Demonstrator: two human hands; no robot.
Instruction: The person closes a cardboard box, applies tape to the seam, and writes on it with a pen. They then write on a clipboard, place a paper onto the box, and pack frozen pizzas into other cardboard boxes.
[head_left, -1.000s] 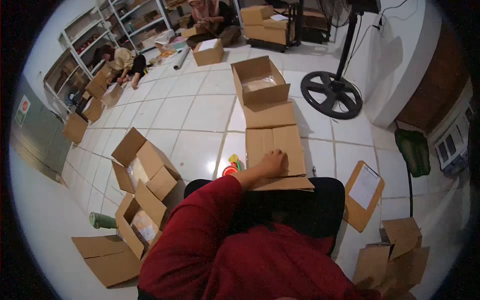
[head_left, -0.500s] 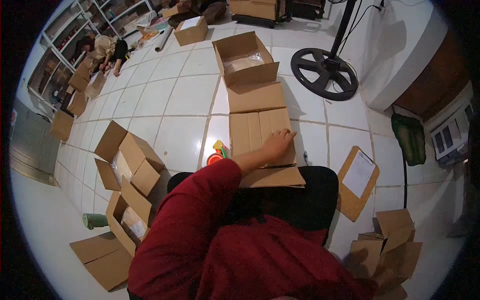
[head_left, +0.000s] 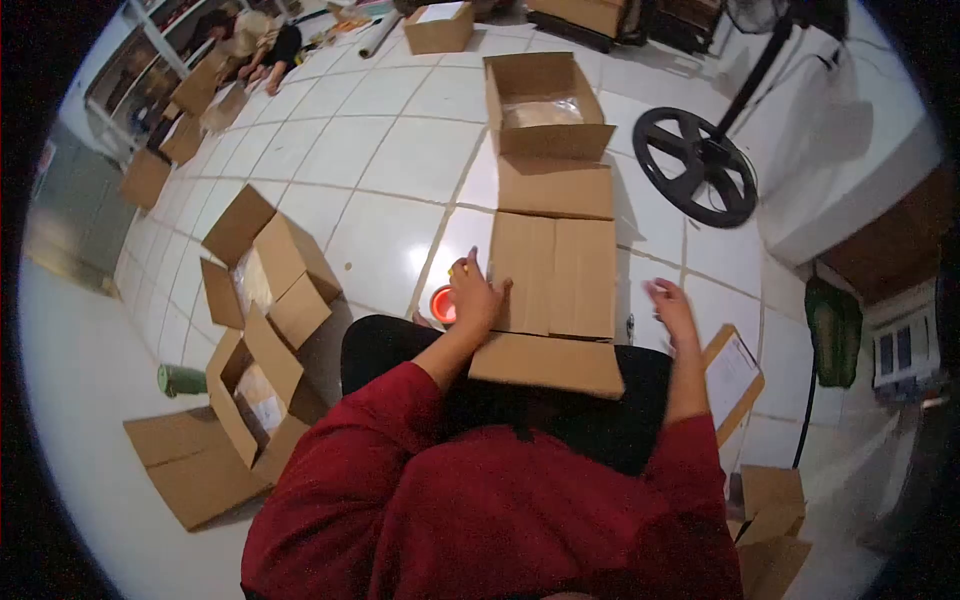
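A flat-closed cardboard box lies before my knees, its near flap and far flap folded outward. At its left side, my left hand is over a tape dispenser with an orange-red roll; a bit of yellow shows by the fingers. The thumb is spread from the fingers, close to the box's left edge, and the hand hides most of the dispenser. To the box's right my right hand is raised over the floor, somewhat blurred, fingers loosely bent and apart, with nothing seen in it.
An open box with clear plastic stands beyond. Two more open boxes are at left, a green cylinder beside them. At right are a clipboard, a black round stand base and cartons. Another person sits far left.
My left hand has moved from across the box top to the tape dispenser at its left. My right hand has come into view at the right. The view has shifted.
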